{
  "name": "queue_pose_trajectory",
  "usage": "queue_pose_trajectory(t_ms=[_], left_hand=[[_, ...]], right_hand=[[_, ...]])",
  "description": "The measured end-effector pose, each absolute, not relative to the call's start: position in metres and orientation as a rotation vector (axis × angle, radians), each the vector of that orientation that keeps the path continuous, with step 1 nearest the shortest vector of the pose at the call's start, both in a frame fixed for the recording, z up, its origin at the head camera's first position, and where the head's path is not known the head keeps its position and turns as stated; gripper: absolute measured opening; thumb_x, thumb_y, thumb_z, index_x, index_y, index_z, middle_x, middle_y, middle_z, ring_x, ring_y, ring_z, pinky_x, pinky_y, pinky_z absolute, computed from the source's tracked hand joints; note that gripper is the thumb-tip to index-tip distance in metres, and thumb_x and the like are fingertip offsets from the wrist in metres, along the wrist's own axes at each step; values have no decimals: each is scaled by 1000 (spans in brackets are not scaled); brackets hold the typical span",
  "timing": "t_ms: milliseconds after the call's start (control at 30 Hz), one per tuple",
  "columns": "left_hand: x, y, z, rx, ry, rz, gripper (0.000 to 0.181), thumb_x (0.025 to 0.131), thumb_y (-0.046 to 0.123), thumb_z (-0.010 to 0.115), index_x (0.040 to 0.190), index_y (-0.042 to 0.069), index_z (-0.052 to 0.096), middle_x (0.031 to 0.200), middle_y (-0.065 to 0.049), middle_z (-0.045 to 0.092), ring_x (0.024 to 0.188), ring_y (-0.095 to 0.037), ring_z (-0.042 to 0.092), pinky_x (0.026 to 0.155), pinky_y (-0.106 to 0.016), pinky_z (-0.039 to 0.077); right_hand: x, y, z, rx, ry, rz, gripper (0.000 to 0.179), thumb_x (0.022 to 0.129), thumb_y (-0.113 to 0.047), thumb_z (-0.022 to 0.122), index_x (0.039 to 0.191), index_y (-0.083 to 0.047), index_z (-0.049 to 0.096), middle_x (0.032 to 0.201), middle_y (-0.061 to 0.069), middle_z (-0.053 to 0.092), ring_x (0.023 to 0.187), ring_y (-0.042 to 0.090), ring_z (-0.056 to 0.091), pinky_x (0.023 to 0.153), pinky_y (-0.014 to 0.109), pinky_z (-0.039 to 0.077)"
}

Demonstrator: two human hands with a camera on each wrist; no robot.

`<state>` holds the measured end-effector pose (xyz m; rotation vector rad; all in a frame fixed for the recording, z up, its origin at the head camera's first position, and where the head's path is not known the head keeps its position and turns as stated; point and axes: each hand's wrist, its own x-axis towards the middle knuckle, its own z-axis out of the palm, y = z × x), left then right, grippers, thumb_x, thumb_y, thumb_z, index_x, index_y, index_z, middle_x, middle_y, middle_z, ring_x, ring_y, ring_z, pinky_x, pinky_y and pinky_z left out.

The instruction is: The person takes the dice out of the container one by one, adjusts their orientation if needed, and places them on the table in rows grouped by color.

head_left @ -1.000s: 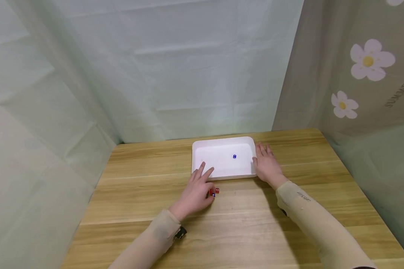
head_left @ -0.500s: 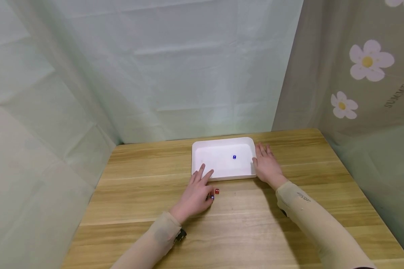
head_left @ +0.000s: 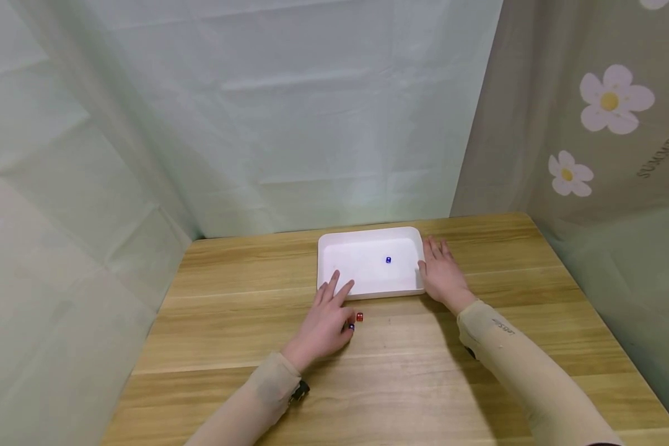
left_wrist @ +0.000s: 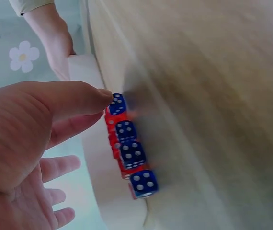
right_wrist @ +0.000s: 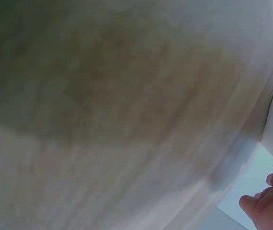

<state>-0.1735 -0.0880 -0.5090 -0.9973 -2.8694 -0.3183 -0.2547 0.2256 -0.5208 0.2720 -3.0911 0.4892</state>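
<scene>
My left hand [head_left: 323, 319] is low over the table in front of a white tray [head_left: 370, 234]. Its thumb and index finger pinch a blue die [left_wrist: 118, 104] at the end of a short row. Several blue dice with white dots, such as one blue die [left_wrist: 143, 183] at the near end, stand in that row, with red dice [left_wrist: 113, 143] partly hidden behind them. The other fingers stretch over the tray's front edge. Just beyond the fingertips sits a red die [head_left: 359, 316]. My right hand [head_left: 445, 274] rests against the tray's right side, fingers extended.
Inside the tray lies one blue die [head_left: 388, 260], right of the middle. The wooden table [head_left: 245, 322] ends at a pale cloth [head_left: 312, 124] behind the tray. Another cloth with flowers [head_left: 616, 99] hangs at the right.
My left thumb and index finger have shifted slightly toward me with the blue die; a red one beside it is now hidden from the head view. The right hand and tray stay put.
</scene>
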Motion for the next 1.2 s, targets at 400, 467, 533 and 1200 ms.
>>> queue_pose_trajectory(t_ms=[400,467,533,1200], left_hand=[[-182,-75,-498,-1002,-2810,-381,13,87,24,88,88,22,76,167,-16,43,162,-47,11,126,-66,23],[-185,-71,-496,-992,-2822,-415,11,88,25,87,90,22,77,167,-15,43,162,-46,12,126,-65,23],[-189,-65,-494,-976,-2846,-461,10,90,27,86,92,23,77,168,-14,42,163,-45,11,126,-65,22],[-277,-7,-486,-786,-2968,-540,16,95,30,81,104,17,79,163,-20,47,159,-52,20,125,-61,27]], right_hand=[[-256,226,-523,262,-3116,478,65,116,-27,34,166,9,13,174,29,10,160,53,7,131,56,11],[-256,227,-523,261,-3112,482,65,116,-26,34,166,10,14,174,30,11,159,54,8,131,56,11],[-256,227,-523,261,-3113,484,65,116,-26,34,166,10,13,174,30,11,159,54,7,131,56,11],[-258,227,-525,256,-3128,476,65,116,-27,33,166,9,13,175,28,10,160,51,5,130,56,11]])
